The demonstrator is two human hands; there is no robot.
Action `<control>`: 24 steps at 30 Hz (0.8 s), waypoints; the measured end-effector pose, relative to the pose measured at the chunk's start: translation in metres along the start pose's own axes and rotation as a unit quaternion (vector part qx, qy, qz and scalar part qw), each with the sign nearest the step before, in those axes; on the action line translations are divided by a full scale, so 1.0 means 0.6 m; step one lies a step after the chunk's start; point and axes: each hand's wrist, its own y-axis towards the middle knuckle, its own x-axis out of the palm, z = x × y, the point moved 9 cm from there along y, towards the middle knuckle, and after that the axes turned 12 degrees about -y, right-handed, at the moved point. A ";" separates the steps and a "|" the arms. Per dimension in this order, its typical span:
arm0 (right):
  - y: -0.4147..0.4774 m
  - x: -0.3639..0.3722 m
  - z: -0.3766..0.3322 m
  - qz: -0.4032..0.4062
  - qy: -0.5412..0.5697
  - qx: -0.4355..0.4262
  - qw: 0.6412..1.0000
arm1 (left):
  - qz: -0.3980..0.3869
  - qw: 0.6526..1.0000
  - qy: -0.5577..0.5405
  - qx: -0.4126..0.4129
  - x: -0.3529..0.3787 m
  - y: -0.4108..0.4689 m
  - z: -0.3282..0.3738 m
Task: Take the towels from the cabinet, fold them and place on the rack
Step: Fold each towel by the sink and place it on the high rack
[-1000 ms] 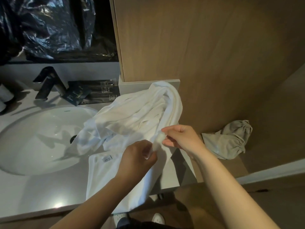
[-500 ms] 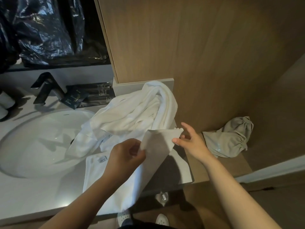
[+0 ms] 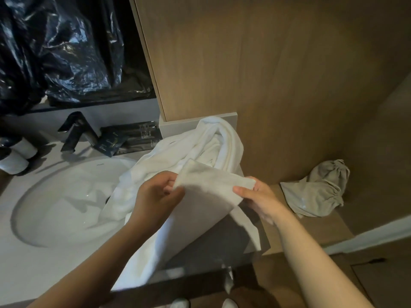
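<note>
Worn on the head, looking forward and steeply down. Faces a wooden panel filling the upper right, with black plastic sheeting at the upper left. Sits close over the counter, near enough to take in the sink and faucet on the left. Bends straight edges outward with wide-angle curvature. Catches both forearms entering from the lower edge, the left hand and right hand meeting near the frame's middle on a white towel. Reaches down to white shoe tips at the bottom edge and floor at the lower right, and out to a grey cloth on the right. Serves as the single view.
</note>
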 end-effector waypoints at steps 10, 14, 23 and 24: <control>-0.197 -0.055 -0.168 0.288 -0.006 -0.140 0.947 | -0.138 0.977 -0.154 0.060 0.021 0.094 0.154; -0.333 -0.093 -0.218 0.430 -0.031 -0.169 0.886 | -0.238 0.941 -0.215 0.106 0.065 0.092 0.236; -0.618 -0.124 -0.311 0.614 -0.104 -0.238 0.745 | -0.354 0.861 -0.273 0.243 0.157 0.004 0.434; -0.644 -0.129 -0.316 0.628 -0.112 -0.241 0.732 | -0.362 0.853 -0.279 0.253 0.168 -0.007 0.452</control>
